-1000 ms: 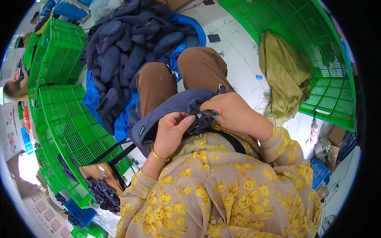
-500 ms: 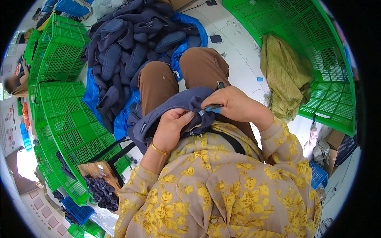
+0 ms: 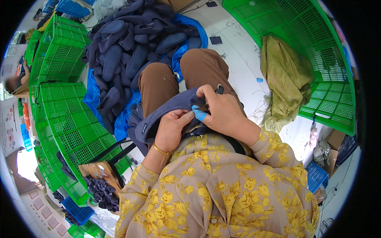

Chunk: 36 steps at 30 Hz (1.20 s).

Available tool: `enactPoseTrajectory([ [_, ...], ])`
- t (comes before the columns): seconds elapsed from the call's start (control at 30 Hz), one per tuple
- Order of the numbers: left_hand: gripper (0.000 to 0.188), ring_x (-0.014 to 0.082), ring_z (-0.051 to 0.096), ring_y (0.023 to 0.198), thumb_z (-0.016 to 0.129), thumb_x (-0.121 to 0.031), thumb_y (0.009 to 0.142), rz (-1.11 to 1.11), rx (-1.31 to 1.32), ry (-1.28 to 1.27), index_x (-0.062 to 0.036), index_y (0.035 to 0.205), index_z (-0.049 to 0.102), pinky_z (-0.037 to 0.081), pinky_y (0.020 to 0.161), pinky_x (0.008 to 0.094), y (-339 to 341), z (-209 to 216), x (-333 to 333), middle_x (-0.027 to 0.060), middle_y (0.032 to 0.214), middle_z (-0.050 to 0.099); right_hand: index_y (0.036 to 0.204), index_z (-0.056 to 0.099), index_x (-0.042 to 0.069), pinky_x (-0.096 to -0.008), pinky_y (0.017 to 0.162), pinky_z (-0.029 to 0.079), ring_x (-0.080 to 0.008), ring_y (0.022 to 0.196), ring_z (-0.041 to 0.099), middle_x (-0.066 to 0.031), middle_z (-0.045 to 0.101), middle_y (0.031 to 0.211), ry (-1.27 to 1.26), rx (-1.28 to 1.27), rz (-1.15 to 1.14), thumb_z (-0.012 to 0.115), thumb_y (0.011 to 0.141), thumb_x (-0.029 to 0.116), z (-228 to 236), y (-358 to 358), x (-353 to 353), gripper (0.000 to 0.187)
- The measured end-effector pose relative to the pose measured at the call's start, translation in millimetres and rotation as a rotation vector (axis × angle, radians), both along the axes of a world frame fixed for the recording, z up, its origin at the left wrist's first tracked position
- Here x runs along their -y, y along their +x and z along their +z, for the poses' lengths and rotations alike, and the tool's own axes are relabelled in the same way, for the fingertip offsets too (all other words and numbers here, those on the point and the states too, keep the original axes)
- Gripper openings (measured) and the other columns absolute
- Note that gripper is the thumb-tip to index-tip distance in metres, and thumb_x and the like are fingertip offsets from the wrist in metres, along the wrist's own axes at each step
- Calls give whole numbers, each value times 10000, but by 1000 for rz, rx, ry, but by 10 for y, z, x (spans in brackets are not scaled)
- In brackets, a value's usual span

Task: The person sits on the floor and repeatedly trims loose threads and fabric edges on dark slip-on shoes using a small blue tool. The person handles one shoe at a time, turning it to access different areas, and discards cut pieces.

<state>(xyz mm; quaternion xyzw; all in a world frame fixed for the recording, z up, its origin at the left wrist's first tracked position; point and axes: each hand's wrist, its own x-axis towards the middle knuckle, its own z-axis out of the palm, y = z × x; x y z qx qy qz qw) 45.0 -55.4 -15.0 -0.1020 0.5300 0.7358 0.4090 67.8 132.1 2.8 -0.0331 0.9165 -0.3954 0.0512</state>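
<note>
In the middle of the frame, the left hand [image 3: 168,133] pinches a navy cloth piece [image 3: 160,117] lying across brown trousers [image 3: 158,83]. The right hand [image 3: 225,114], blue tape [image 3: 199,114] around its thumb, touches the piece's right end. Navy slippers [image 3: 137,59] heap on a blue sheet [image 3: 201,32] at upper left; at upper right, an olive sack [image 3: 283,75] leans against a green crate [image 3: 331,93].

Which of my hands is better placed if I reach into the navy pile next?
Probably your left hand: the navy pile lies ahead and to your left, though that hand holds the navy piece. Your right hand sits farther from the pile.
</note>
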Motion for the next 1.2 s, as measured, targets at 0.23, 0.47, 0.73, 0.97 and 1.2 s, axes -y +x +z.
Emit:
enactPoseTrajectory([
  [0.23,115,41,600,764,615,-79,954,36,-15,8,-13,1000,697,480,689,187,18,-48,19,-1,897,694,1244,446,125,-476,626,511,-390,719,664,-178,673,802,-147,29,36,626,833,115,-41,-36,44,449],
  [0.47,145,52,625,817,595,-47,950,2,-25,41,-8,1048,694,500,719,194,15,-62,43,18,967,703,1027,618,111,-390,633,494,-326,767,619,-76,578,929,-77,-226,243,703,778,83,286,-91,-69,264],
  [0.73,185,68,624,866,581,11,913,35,-33,30,7,1074,671,500,784,212,22,-115,48,25,1030,689,907,588,110,-391,597,494,-286,694,606,-62,543,909,207,-430,479,655,727,63,184,-167,-79,198],
  [0.97,103,40,576,781,630,-81,937,41,-389,-112,5,971,674,456,693,187,118,-33,15,-8,883,661,1019,593,72,-262,550,442,-140,619,557,-38,644,932,-407,-473,182,606,813,-31,400,-232,220,231],
  [1.2,295,38,491,579,770,-230,856,-129,-340,-414,-15,742,602,386,488,218,-19,353,-37,-26,672,578,1008,569,52,-186,518,348,-13,590,420,65,488,704,-1136,196,-58,560,994,112,725,-302,77,62],
])
